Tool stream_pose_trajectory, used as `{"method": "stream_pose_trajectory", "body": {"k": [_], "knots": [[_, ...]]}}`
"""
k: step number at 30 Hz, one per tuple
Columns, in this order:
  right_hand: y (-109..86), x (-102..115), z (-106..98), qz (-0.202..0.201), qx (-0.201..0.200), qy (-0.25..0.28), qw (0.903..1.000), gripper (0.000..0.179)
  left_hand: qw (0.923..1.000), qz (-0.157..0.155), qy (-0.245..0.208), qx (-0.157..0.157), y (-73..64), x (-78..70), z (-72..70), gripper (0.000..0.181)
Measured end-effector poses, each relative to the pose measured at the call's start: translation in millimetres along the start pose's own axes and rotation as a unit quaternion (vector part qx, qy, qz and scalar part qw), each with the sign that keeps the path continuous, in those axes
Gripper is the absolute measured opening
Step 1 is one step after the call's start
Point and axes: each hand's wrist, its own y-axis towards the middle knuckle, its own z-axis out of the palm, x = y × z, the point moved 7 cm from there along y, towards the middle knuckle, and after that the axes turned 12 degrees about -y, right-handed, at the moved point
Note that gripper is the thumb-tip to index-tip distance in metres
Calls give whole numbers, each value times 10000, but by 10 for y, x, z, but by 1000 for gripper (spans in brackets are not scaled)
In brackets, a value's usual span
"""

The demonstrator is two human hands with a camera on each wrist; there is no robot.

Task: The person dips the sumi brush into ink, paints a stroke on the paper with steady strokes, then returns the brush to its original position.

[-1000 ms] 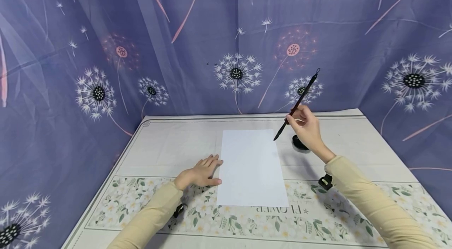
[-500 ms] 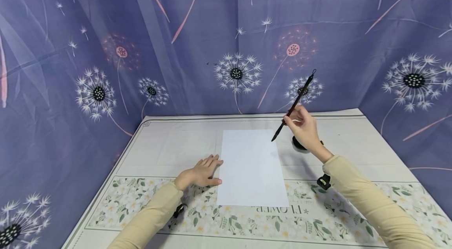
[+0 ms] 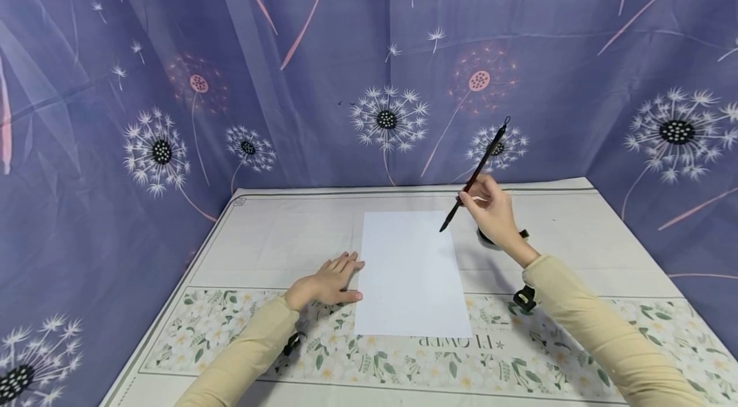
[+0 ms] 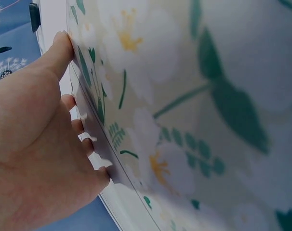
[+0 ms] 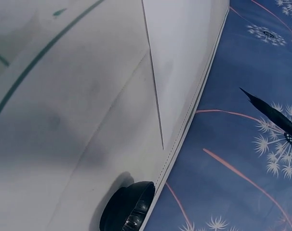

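In the head view a dark writing brush (image 3: pixel 477 166) slants down to the left, pinched by my right hand (image 3: pixel 492 208). Its black tip hangs above the right edge of a blank white sheet of paper (image 3: pixel 412 279). The right wrist view catches the brush tip (image 5: pixel 266 109) at the right side, while most of that hand is out of frame. Fingers spread, my left hand (image 3: pixel 327 282) rests flat, its fingertips at the paper's left edge. Seen from the wrist, the left hand (image 4: pixel 35 125) lies with straight fingers. Partly behind my right hand stands a small black ink dish (image 5: pixel 129 207).
A white tablecloth (image 3: pixel 288 234) with a floral band covers the table. Purple dandelion-print curtains (image 3: pixel 323 138) hang along the back and sides. A black wrist strap (image 3: pixel 525 298) shows under the right sleeve.
My right hand has drifted slightly left with the brush, bringing the tip a little further over the paper's right edge. The left hand has stayed in place.
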Motion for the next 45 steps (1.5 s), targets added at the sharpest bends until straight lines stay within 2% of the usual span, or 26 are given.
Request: {"method": "stream_pose_trajectory", "body": {"k": [14,22,31,45], "knots": [[-7,64,37,-80,41,-176,9998,23,9999,99,44,-1,-4,-1,10,72],[3,101,63,-193,-1,-269,9995,22,10000,-34,55,-15,13,26,14,73],[-4,102,112,-203,105,-342,9992,22,10000,-46,58,-22,13,24,11,73],[0,95,182,-148,285,-176,9993,22,10000,77,6,-43,-18,-7,0,71]]}}
